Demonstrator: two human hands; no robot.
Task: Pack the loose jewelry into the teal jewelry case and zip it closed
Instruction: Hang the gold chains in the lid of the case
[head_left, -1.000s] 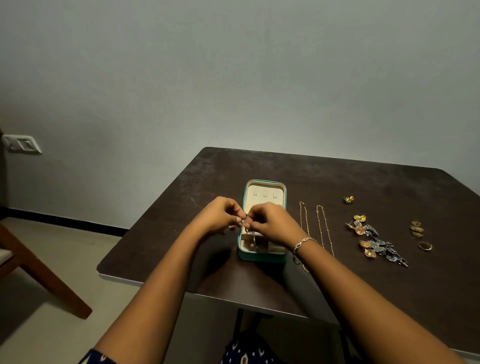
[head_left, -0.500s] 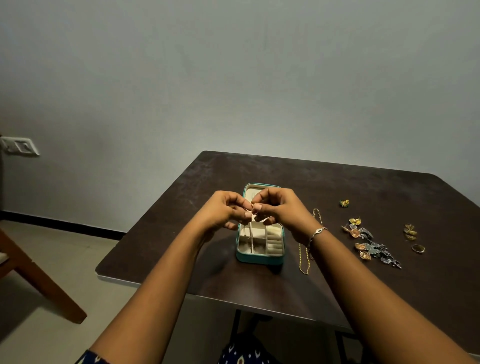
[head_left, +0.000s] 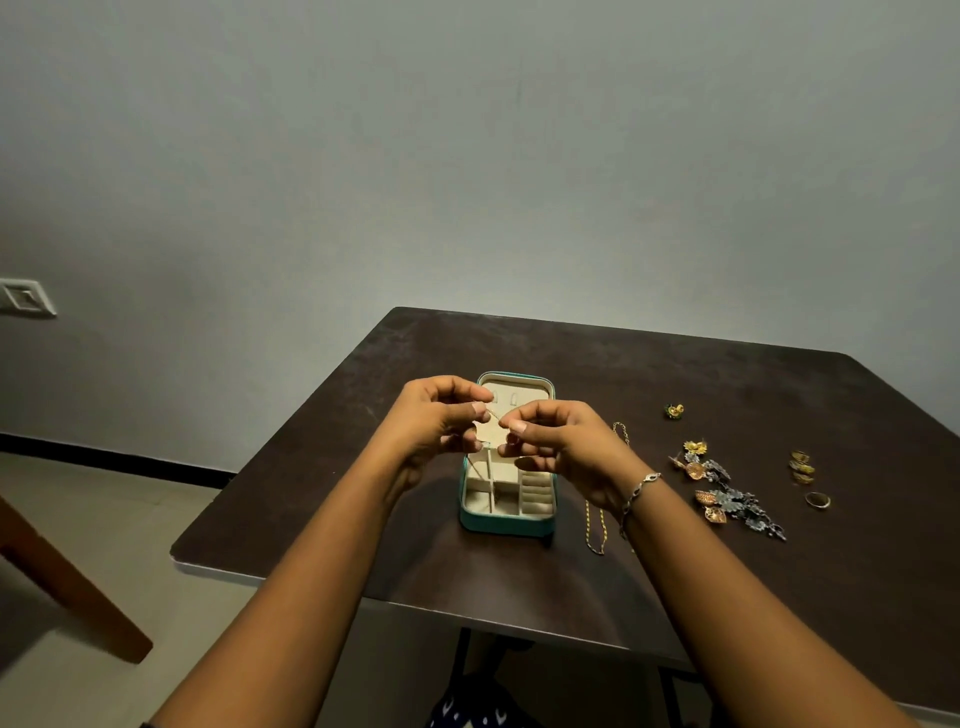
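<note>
While hands (head_left: 439, 422) (head_left: 558, 441) pinch a chain (head_left: 493, 414), case (head_left: 506, 524) lies beneath.

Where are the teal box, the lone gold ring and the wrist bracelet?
teal jewelry case (head_left: 506, 524): head view, on its near outer wall.
gold ring (head_left: 818, 505): head view, on the near side of its band.
bracelet (head_left: 635, 496): head view, mid-chain on the right wrist.

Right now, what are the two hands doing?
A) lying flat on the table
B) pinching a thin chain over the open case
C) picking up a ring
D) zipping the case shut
B: the left hand and right hand pinch a thin chain between their fingertips, above the open case.
</note>
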